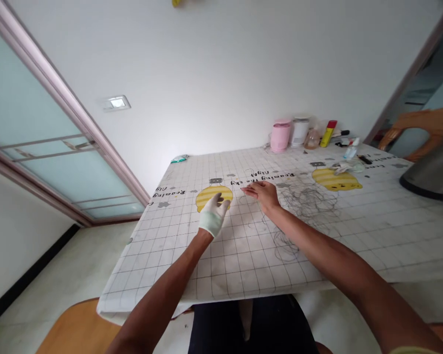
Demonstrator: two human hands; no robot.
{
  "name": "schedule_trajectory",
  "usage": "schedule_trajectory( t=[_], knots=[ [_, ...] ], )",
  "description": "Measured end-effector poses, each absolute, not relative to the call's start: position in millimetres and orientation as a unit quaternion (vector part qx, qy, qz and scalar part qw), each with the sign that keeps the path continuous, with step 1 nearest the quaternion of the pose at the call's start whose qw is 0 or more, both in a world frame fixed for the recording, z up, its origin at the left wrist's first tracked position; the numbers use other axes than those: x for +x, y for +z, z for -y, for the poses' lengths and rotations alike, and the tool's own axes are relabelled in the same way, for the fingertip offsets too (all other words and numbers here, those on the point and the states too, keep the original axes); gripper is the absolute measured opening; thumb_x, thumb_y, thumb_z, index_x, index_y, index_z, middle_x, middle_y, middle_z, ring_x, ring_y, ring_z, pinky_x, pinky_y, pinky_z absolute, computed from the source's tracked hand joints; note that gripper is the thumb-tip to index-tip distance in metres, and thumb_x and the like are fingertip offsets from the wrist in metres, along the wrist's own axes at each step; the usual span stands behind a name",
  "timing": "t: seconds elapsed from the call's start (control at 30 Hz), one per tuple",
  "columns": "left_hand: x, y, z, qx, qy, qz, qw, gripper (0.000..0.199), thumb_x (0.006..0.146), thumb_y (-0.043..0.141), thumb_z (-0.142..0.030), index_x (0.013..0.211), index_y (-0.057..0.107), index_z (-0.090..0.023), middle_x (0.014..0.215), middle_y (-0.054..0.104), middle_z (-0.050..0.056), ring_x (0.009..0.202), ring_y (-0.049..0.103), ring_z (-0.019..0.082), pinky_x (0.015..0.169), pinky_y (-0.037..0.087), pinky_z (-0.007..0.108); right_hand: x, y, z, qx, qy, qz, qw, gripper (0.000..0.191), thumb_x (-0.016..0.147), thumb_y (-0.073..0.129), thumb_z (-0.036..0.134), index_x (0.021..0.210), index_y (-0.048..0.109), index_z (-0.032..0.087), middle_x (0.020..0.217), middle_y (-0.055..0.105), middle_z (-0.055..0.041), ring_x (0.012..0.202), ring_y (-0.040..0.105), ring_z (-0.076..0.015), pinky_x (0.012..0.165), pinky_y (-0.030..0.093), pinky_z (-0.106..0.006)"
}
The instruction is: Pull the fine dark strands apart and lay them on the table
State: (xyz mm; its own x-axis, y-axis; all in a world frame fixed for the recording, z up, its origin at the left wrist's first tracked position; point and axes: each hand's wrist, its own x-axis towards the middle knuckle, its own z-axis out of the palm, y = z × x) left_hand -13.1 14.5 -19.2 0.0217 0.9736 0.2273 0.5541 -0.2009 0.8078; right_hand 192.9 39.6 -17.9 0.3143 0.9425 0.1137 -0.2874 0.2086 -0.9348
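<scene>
The surface is spread with a printed, checked cloth, perhaps so that it is shielded from dirt. At its right side a wooden chair is seen, and a metallic vessel is set near that edge, probably so that it is kept out of the hands' reach.

On the cloth a tangle of dark, thin strands is spread to the right of the hands, with a looser clump lying on the near side, partly covered from view by the right forearm; such placing presumably lets strands be reached easily by the right hand.

The left hand is gloved and held over a yellow printed figure, its fingers curled and kept apart. The right hand is bare, perhaps so that fine strands can be felt; its fingers are drawn together and pointed toward the left hand, but whether a strand is pinched cannot be told.

By the wall, a pink container, a white container, a red-and-yellow can and a clear bottle are stood, apparently for storage. Nearer lie a crumpled glove and a small spray bottle.
</scene>
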Motion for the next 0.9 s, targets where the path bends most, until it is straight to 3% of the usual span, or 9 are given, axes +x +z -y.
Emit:
schedule_trajectory(
  t=[0.1,0.23,0.37,0.6,0.9],
  knots=[
    [5,6,-15,0.624,0.449,-0.543,0.338,0.053,0.095,0.058,-0.042,0.142,0.060,-0.019,0.120,0.076,0.007,0.102,0.072,0.019,0.087,0.055,0.027,173,-13,-29,-0.409,0.493,0.372,0.672,0.019,0.081,0.079,0.024,0.079,0.061,0.018,0.084,0.075,-0.0092,0.086,0.080,-0.0260,0.088,0.068,-0.040],
    [4,20,-21,0.590,0.454,-0.527,0.410,0.037,0.095,0.052,-0.042,0.115,0.075,-0.021,0.086,0.077,0.002,0.077,0.071,0.016,0.072,0.056,0.024,164,-15,-18,-0.435,0.529,0.415,0.599,0.015,0.082,0.077,0.026,0.082,0.064,0.018,0.091,0.077,-0.0110,0.078,0.079,-0.0247,0.069,0.069,-0.035],
    [-14,23,-25,0.607,0.422,-0.513,0.437,0.031,0.091,0.058,-0.040,0.098,0.078,-0.019,0.068,0.072,0.001,0.061,0.065,0.014,0.060,0.053,0.023,174,-18,-15,-0.486,0.449,0.526,0.534,0.013,0.086,0.073,0.030,0.089,0.067,0.018,0.088,0.077,-0.0091,0.075,0.078,-0.0213,0.060,0.064,-0.029],
    [-26,20,-36,0.612,0.393,-0.510,0.459,0.024,0.088,0.057,-0.031,0.090,0.076,-0.016,0.068,0.073,0.003,0.059,0.065,0.014,0.060,0.053,0.025,176,-27,-19,-0.436,0.414,0.578,0.551,0.030,0.092,0.068,0.046,0.101,0.074,0.018,0.082,0.076,-0.0059,0.068,0.075,-0.0183,0.062,0.064,-0.030],
    [-24,18,-52,0.603,0.409,-0.511,0.455,0.021,0.088,0.059,-0.030,0.087,0.074,-0.015,0.068,0.073,0.005,0.058,0.065,0.014,0.057,0.052,0.024,160,-37,-7,-0.476,0.476,0.544,0.500,0.024,0.088,0.074,0.040,0.092,0.078,0.017,0.070,0.073,-0.0052,0.055,0.071,-0.0184,0.049,0.063,-0.030]
  ],
)
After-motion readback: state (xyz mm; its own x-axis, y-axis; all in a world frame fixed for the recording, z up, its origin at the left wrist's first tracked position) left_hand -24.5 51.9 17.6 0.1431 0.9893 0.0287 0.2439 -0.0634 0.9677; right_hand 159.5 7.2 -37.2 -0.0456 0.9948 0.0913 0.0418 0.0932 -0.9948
